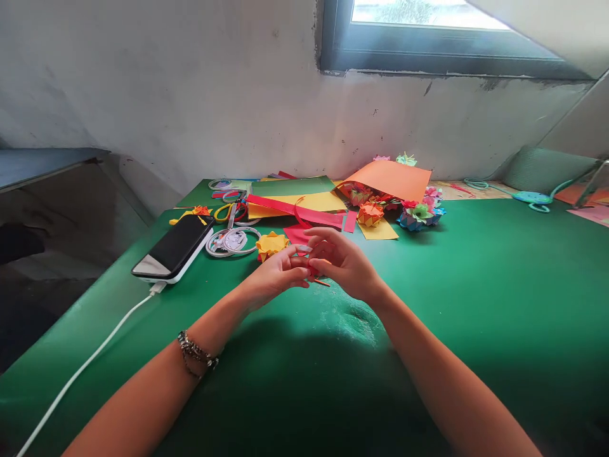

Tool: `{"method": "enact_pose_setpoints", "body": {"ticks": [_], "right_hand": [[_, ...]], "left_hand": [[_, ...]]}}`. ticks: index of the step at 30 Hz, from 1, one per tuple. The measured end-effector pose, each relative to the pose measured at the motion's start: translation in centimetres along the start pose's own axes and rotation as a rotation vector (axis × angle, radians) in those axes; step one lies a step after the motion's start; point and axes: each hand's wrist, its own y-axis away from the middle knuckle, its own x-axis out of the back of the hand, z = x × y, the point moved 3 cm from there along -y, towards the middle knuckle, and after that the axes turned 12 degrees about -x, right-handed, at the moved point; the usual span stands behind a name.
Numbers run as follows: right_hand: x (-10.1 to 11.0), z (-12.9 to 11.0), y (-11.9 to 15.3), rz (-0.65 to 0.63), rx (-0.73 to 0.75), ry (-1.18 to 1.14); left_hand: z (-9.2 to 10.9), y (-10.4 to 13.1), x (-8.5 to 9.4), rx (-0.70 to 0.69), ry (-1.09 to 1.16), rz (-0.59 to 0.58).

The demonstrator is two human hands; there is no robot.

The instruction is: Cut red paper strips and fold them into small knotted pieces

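My left hand [278,273] and my right hand [347,263] meet above the green table, fingertips close together. Between them is a small piece of red paper [313,270], mostly hidden by the fingers, so its shape cannot be made out. Both hands pinch it. A thin orange-red strip end [322,283] shows just below the right fingers. Just behind my left hand sits a yellow folded-paper flower [272,243]. Past the fingertips lie a red paper sheet [297,235] and a curled red paper strip [299,214].
A black-and-white phone-like device [176,246] with a white cable [90,358] lies left. Near it are scissors [231,212] and tape rolls [233,241]. Coloured sheets [295,186] lie at the back. Paper flowers [419,212] under an orange sheet [387,179] stand back right.
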Motion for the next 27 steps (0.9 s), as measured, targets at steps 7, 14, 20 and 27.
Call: {"method": "enact_pose_setpoints", "body": {"ticks": [7, 14, 20, 27], "right_hand": [[-0.6, 0.4, 0.0, 0.245, 0.054, 0.054], [-0.4, 0.5, -0.1, 0.374, 0.042, -0.041], [-0.4, 0.4, -0.2, 0.385, 0.036, -0.032], [1.1, 0.3, -0.3, 0.513, 0.002, -0.049]], "left_hand": [[-0.6, -0.3, -0.8, -0.043, 0.142, 0.11], [-0.5, -0.3, -0.7, -0.118, -0.002, 0.126], [-0.8, -0.5, -0.9, -0.105, -0.167, 0.112], [-0.2, -0.2, -0.8, -0.257, -0.46, 0.152]]}}
